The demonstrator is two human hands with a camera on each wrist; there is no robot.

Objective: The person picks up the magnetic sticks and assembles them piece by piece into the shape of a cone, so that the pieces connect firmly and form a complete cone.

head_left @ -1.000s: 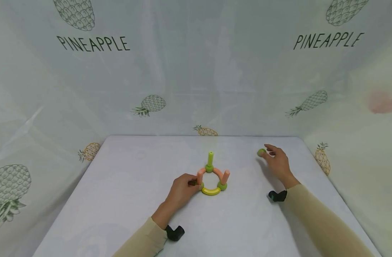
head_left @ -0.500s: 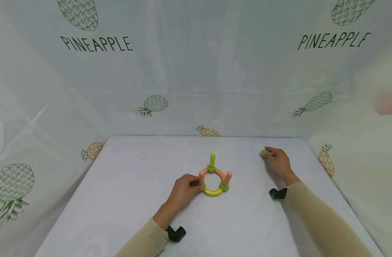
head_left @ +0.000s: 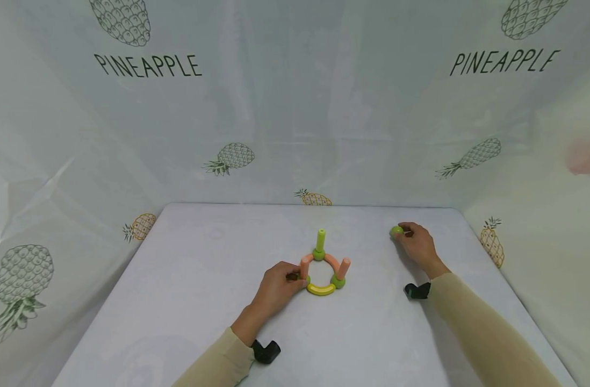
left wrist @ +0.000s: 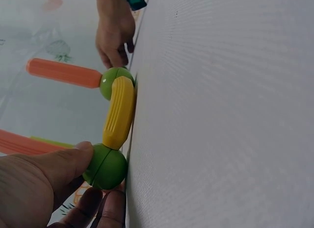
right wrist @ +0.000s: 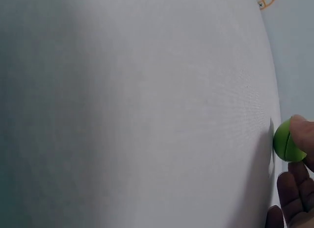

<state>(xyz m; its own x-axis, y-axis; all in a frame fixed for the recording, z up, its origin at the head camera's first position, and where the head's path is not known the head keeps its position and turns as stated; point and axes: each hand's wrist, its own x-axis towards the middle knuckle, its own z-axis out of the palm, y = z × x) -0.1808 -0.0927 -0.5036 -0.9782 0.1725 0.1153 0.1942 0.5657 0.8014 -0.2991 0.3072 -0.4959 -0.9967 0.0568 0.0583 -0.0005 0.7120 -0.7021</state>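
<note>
A ring of toy building pieces lies mid-table: green balls joined by a yellow curved piece (head_left: 321, 290) at the front and orange curved pieces (head_left: 332, 262) behind. From the balls rise a lime rod (head_left: 321, 241) at the back and orange rods, one on the right (head_left: 344, 269) and one on the left (head_left: 304, 267). My left hand (head_left: 275, 287) grips the left green ball (left wrist: 105, 166) between thumb and fingers, partly covering it. Well to the right of the ring, my right hand (head_left: 418, 247) pinches a separate green ball (right wrist: 283, 142) close over the tabletop.
The white table (head_left: 203, 258) ends at a far edge behind the ring. A pale curtain (head_left: 285, 107) printed with pineapples hangs behind and at both sides. Black wrist devices show at the left wrist (head_left: 266, 352) and the right wrist (head_left: 417, 291).
My right hand's fingers have closed in on the loose green ball. The left hand keeps its grip at the ring. The whole head view has shifted slightly.
</note>
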